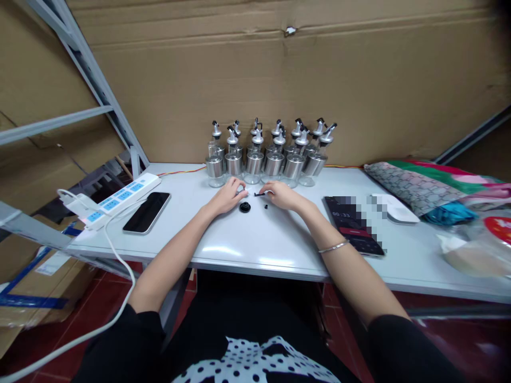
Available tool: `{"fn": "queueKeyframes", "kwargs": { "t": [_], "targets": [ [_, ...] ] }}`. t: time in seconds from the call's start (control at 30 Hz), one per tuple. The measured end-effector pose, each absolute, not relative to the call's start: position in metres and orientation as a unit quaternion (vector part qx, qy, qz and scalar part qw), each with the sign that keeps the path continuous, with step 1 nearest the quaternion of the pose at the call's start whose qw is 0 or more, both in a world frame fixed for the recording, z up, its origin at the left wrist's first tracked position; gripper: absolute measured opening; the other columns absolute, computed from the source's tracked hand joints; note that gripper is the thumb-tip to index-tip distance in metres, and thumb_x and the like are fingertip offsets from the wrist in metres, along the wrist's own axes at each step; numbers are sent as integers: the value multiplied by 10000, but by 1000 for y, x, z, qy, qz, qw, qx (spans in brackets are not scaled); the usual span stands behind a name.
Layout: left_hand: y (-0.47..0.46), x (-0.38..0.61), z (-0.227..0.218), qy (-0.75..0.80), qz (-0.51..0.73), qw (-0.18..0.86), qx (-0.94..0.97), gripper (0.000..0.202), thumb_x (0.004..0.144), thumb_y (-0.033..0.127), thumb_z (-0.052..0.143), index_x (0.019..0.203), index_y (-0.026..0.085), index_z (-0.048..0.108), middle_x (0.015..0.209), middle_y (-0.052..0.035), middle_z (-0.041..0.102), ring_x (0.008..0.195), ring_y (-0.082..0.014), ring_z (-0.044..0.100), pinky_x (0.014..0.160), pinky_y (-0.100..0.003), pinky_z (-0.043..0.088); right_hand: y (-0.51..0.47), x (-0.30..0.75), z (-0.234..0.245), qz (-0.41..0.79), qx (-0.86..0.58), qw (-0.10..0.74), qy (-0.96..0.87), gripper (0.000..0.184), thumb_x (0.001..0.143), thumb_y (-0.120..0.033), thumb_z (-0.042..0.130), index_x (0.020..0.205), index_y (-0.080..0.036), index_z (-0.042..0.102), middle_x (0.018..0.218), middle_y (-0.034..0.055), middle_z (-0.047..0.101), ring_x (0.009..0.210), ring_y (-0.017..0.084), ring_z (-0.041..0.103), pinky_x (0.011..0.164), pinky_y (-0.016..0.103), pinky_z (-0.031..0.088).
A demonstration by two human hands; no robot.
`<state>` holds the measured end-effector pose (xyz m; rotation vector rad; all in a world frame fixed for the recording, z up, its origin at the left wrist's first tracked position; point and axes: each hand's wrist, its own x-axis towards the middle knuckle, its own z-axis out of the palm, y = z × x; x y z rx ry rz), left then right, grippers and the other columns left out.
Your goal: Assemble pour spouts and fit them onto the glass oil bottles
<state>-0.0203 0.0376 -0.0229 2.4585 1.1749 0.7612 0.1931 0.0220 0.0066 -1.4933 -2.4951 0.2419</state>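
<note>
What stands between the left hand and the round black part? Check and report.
Nothing visible: the left hand is just beside the round black part. The thin black piece by the right hand and the tiny black piece lie on its other side.

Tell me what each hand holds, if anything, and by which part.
The right hand is at the right end of a slim black piece; whether it grips there cannot be told. Nor is any hold by the left hand clear.
</note>
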Motion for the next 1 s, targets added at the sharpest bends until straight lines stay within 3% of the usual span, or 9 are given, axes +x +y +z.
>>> {"fn": "queueKeyframes", "kwargs": {
  "t": [0.27, 0.43, 0.63, 0.7, 0.8, 0.9, 1.0],
  "targets": [
    [45, -24, -32, 383, 274, 140, 871, 210, 897, 231, 387, 1080, 183, 477, 1105, -74, 445, 910, -167, 528, 878, -337, 438, 28, 194, -9, 57, -532, 103, -839, 365, 839, -72, 409, 1083, -91, 680, 1122, 159, 626, 1067, 265, 562, 944, 337, 408],
    [44, -23, -28, 386, 316, 127, 857, 169, 887, 221, 393, 1036, 173, 457, 1052, -74, 468, 890, -171, 521, 862, -346, 439, 29, 193, -7, 58, -524, 159, -835, 383, 766, -16, 435, 1046, -119, 676, 1111, 123, 625, 1081, 242, 544, 945, 324, 401],
    [38, -23, -21, 383, 331, 108, 855, 118, 887, 254, 424, 944, 181, 498, 981, -61, 505, 918, -191, 521, 885, -364, 427, 20, 189, 4, 36, -538, 231, -810, 315, 774, -58, 429, 946, -165, 670, 1032, 91, 641, 1020, 241, 549, 896, 367, 416],
    [37, -22, -20, 370, 328, 97, 864, 119, 889, 244, 418, 906, 191, 522, 993, -59, 517, 959, -197, 521, 911, -374, 419, 20, 190, 7, 17, -568, 289, -770, 312, 762, -65, 423, 941, -171, 656, 1030, 94, 627, 1040, 255, 525, 891, 390, 412],
    [41, -23, -19, 402, 417, 45, 814, 103, 847, 220, 480, 941, 191, 511, 1054, -74, 505, 1056, -223, 491, 965, -411, 397, 26, 197, 8, -32, -611, 452, -649, 329, 757, -130, 437, 1046, -159, 593, 1087, 121, 563, 1074, 263, 476, 917, 408, 399],
    [52, -30, -21, 459, 554, -11, 694, 276, 792, 209, 552, 1051, 176, 463, 1146, -106, 450, 1167, -254, 432, 1041, -450, 342, 37, 210, 4, -46, -633, 556, -536, 372, 728, -203, 461, 1088, -140, 525, 1114, 141, 500, 1092, 269, 439, 969, 430, 366],
    [70, -41, -28, 502, 615, 23, 607, 611, 733, 238, 632, 1252, 145, 325, 1295, -162, 361, 1276, -286, 351, 1101, -472, 274, 47, 219, -4, -18, -635, 561, -531, 384, 681, -214, 472, 1053, -126, 507, 1081, 144, 470, 1070, 267, 440, 997, 428, 351]
  ]
}}
